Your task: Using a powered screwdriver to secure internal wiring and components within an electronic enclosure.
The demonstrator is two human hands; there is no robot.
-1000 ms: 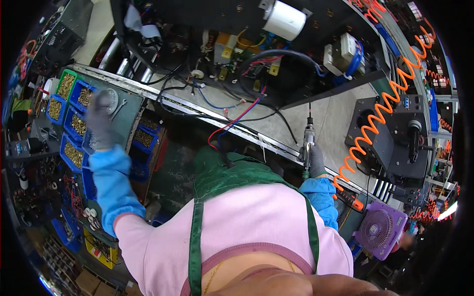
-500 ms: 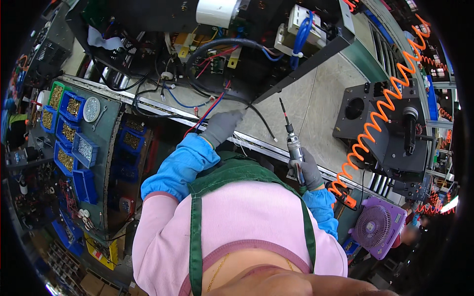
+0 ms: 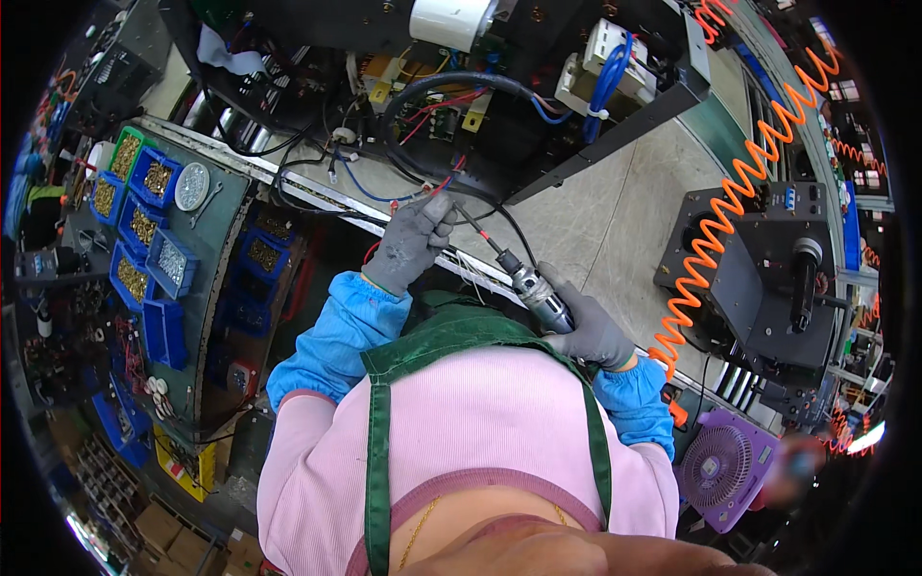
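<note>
My right hand [image 3: 591, 324], in a grey glove, is wrapped round a silver and black power screwdriver [image 3: 540, 296]. The driver slants up and left, and its thin bit ends at the fingertips of my left hand [image 3: 411, 243]. That hand, gloved in grey too, has its fingers curled in a pinch; whatever is between them is too small to make out. Red and blue wires [image 3: 451, 178] run down to these fingertips from an open black metal housing [image 3: 600, 139]. Inside the housing are a white cylinder [image 3: 449, 23], a transformer with blue wires [image 3: 603, 72] and a thick black cable loop [image 3: 392, 120].
Blue bins [image 3: 154, 178] of small metal fasteners stand on a green bench at left, beside a white dish [image 3: 192, 186] and a wrench [image 3: 206, 204]. A second black housing [image 3: 759, 269] sits at right. An orange coiled hose [image 3: 706, 240] hangs near a purple fan [image 3: 725, 466].
My right hand has raised the screwdriver and swung its tip leftward to my left fingertips. My left hand has turned and curled its fingers upward. The view has shifted slightly.
</note>
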